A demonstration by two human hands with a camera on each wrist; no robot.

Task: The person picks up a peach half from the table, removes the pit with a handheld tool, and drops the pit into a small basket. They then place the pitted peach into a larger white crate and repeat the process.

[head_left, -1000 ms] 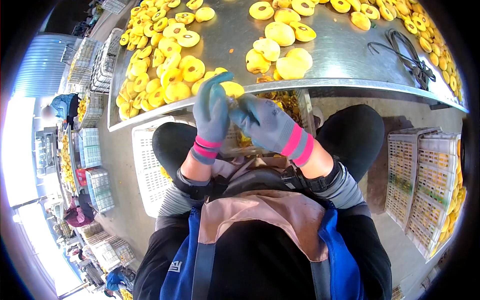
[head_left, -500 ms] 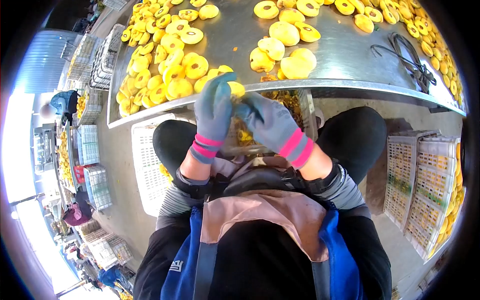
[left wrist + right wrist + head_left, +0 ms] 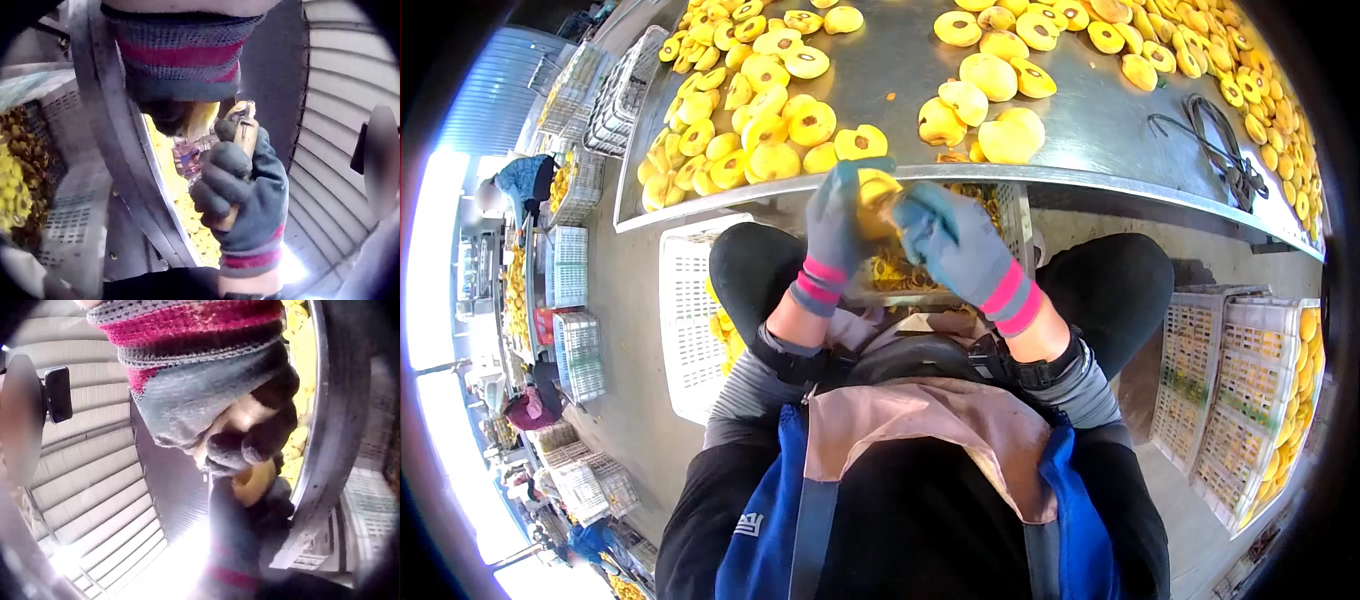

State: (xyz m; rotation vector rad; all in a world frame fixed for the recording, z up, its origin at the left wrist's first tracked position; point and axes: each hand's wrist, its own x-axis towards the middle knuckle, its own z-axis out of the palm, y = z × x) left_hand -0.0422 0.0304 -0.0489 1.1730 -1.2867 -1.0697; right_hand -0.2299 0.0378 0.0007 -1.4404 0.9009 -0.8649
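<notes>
A yellow peach half [image 3: 878, 190] sits in my gloved left hand [image 3: 832, 222], just below the table's front edge. In the left wrist view its cut flesh shows beside the dark fingers. My gloved right hand [image 3: 955, 245] faces it from the right, fingers curled round a tool with a pale wooden handle [image 3: 245, 137] and a small metal tip [image 3: 249, 109]. The right wrist view has the handle running through the right fist, with the peach right beneath those fingers. The tool's tip is hidden by the glove in the head view.
Many peach halves [image 3: 765, 130] lie on the metal table [image 3: 880, 90], heaped left and far right. A coiled black cable [image 3: 1225, 150] rests at its right. Below the hands stands a crate of brown-and-yellow scraps [image 3: 900, 272]. White crates flank the knees, left [image 3: 690, 320] and right [image 3: 1250, 390].
The hands have drawn slightly apart, and the left has turned so the peach half shows more fully. The right hand has moved a little right and down. The table appears lower in the head view.
</notes>
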